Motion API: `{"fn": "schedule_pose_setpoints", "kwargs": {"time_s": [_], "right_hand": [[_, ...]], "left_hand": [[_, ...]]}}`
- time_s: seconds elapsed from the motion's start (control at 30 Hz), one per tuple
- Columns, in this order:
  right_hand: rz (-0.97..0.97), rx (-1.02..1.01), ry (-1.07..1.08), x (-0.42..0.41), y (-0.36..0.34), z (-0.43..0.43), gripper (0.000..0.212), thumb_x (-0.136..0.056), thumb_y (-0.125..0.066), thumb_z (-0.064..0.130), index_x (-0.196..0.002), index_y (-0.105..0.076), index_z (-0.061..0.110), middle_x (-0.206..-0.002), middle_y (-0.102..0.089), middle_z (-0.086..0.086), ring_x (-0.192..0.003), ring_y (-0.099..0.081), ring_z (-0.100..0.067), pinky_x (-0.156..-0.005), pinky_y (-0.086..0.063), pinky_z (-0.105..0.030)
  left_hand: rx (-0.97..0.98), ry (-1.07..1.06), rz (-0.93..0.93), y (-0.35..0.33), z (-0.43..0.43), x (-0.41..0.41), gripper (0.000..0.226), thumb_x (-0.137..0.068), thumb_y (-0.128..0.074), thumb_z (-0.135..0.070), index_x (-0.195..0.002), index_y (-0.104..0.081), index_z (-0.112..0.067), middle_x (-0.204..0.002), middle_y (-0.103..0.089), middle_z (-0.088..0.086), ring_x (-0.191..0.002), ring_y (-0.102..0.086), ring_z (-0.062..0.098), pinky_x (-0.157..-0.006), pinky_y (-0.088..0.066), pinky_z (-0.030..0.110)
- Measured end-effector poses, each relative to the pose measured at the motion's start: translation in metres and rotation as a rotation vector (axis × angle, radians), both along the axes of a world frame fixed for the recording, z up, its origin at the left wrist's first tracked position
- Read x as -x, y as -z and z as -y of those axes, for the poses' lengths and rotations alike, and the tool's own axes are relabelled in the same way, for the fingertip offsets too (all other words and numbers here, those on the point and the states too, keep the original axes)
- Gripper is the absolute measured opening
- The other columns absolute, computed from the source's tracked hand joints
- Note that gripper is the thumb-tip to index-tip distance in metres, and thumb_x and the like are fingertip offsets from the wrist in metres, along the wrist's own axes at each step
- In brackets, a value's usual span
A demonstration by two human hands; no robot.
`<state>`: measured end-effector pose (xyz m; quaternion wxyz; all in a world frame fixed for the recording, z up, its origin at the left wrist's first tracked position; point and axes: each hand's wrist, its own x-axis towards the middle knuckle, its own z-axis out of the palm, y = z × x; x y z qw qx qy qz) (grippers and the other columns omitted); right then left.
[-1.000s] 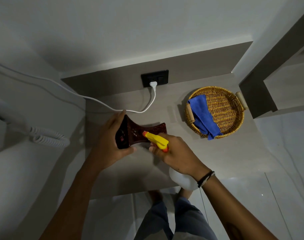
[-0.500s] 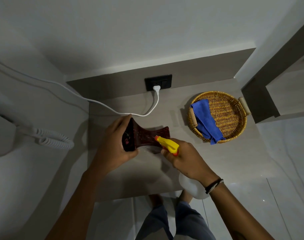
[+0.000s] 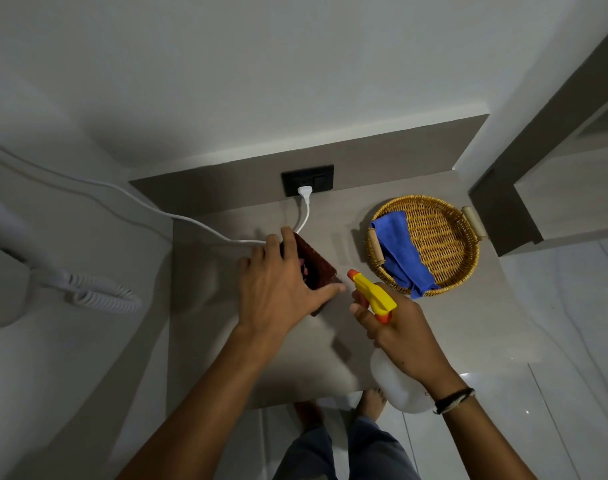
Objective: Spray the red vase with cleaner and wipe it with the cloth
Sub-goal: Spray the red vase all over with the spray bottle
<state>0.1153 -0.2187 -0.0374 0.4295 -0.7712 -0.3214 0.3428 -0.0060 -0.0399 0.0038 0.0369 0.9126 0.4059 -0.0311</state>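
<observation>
The dark red vase (image 3: 318, 268) is held above the grey counter (image 3: 462, 327), tilted, and my left hand (image 3: 281, 289) wraps over its top and hides most of it. My right hand (image 3: 396, 330) grips a white spray bottle (image 3: 396, 386) with a yellow and orange trigger head (image 3: 373, 294), whose nozzle points at the vase from the right, a short gap away. The blue cloth (image 3: 401, 252) lies draped over the left side of a round wicker tray (image 3: 444, 237) at the back right of the counter.
A white cable (image 3: 198, 225) runs from the black wall socket (image 3: 307, 180) across the back of the counter to the left wall. A white coiled cord (image 3: 98, 292) hangs on the left wall. My legs and feet stand below the counter's front edge.
My left hand has turned the vase, so that the hand now covers it from above. The spray bottle has drawn back a little to the right of the vase.
</observation>
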Motion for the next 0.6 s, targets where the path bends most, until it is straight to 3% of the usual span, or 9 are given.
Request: {"fn": "schedule_pose_setpoints", "kwargs": {"time_s": [0.13, 0.2, 0.3, 0.37, 0.43, 0.47, 0.53, 0.6], "right_hand": [[0.026, 0.010, -0.006, -0.004, -0.002, 0.003, 0.021, -0.103, -0.070, 0.033, -0.119, -0.069, 0.020, -0.104, -0.077, -0.008, -0.079, -0.072, -0.030, -0.071, -0.061, -0.060], [0.026, 0.008, 0.000, -0.005, -0.002, 0.005, 0.021, -0.103, -0.070, 0.032, -0.120, -0.069, 0.021, -0.105, -0.077, -0.007, -0.079, -0.072, -0.029, -0.072, -0.061, -0.060], [0.016, -0.003, 0.007, -0.006, -0.001, 0.009, 0.018, -0.103, -0.070, 0.032, -0.119, -0.070, 0.024, -0.101, -0.077, -0.003, -0.078, -0.073, -0.026, -0.071, -0.062, -0.059], [0.006, 0.010, 0.014, -0.005, -0.001, 0.010, 0.020, -0.103, -0.070, 0.034, -0.119, -0.070, 0.023, -0.103, -0.077, -0.003, -0.080, -0.073, -0.026, -0.073, -0.062, -0.059], [0.004, 0.021, 0.008, -0.004, 0.001, 0.010, 0.019, -0.103, -0.069, 0.033, -0.119, -0.070, 0.022, -0.103, -0.077, -0.004, -0.081, -0.073, -0.027, -0.074, -0.062, -0.059], [0.004, 0.023, 0.000, -0.004, 0.001, 0.011, 0.018, -0.103, -0.069, 0.033, -0.117, -0.070, 0.021, -0.101, -0.077, -0.004, -0.081, -0.073, -0.028, -0.074, -0.062, -0.059], [-0.009, 0.020, -0.007, -0.002, 0.000, 0.011, 0.016, -0.103, -0.070, 0.033, -0.115, -0.069, 0.021, -0.098, -0.076, -0.004, -0.082, -0.073, -0.027, -0.074, -0.062, -0.059], [-0.015, 0.008, -0.011, 0.000, -0.001, 0.010, 0.015, -0.103, -0.070, 0.032, -0.114, -0.069, 0.022, -0.098, -0.077, -0.004, -0.081, -0.073, -0.027, -0.074, -0.061, -0.058]], "left_hand": [[0.035, -0.077, -0.082, 0.003, 0.004, -0.015, 0.142, -0.074, -0.042, -0.102, -0.167, -0.011, 0.000, -0.167, -0.034, 0.022, -0.147, -0.045, 0.039, -0.114, -0.043, 0.054], [0.128, -0.088, -0.082, 0.005, 0.001, -0.014, 0.147, -0.068, -0.044, -0.104, -0.169, -0.003, -0.005, -0.172, -0.021, 0.023, -0.153, -0.036, 0.042, -0.117, -0.039, 0.056], [0.250, 0.110, -0.069, 0.008, -0.009, -0.003, 0.154, -0.055, -0.060, -0.103, -0.166, 0.023, -0.034, -0.175, 0.028, 0.013, -0.163, 0.008, 0.044, -0.125, -0.013, 0.065], [0.224, 0.340, -0.130, 0.011, -0.020, 0.003, 0.157, -0.055, -0.074, -0.093, -0.162, 0.030, -0.042, -0.170, 0.042, 0.004, -0.159, 0.031, 0.034, -0.125, 0.007, 0.061], [0.187, 0.477, -0.150, 0.012, -0.028, 0.006, 0.149, -0.066, -0.086, -0.072, -0.167, 0.018, -0.039, -0.176, 0.026, 0.003, -0.161, 0.025, 0.030, -0.128, 0.011, 0.054], [0.171, 0.501, -0.110, 0.010, -0.030, 0.006, 0.140, -0.070, -0.089, -0.060, -0.170, 0.006, -0.036, -0.178, 0.008, 0.005, -0.164, 0.013, 0.032, -0.130, 0.004, 0.052], [0.122, 0.490, 0.001, 0.007, -0.030, 0.008, 0.123, -0.068, -0.094, -0.048, -0.167, -0.023, -0.028, -0.166, -0.031, 0.009, -0.157, -0.024, 0.035, -0.127, -0.023, 0.052], [0.121, 0.400, 0.099, 0.008, -0.030, 0.014, 0.115, -0.062, -0.097, -0.046, -0.158, -0.038, -0.023, -0.150, -0.046, 0.009, -0.141, -0.044, 0.032, -0.115, -0.047, 0.051]]}}
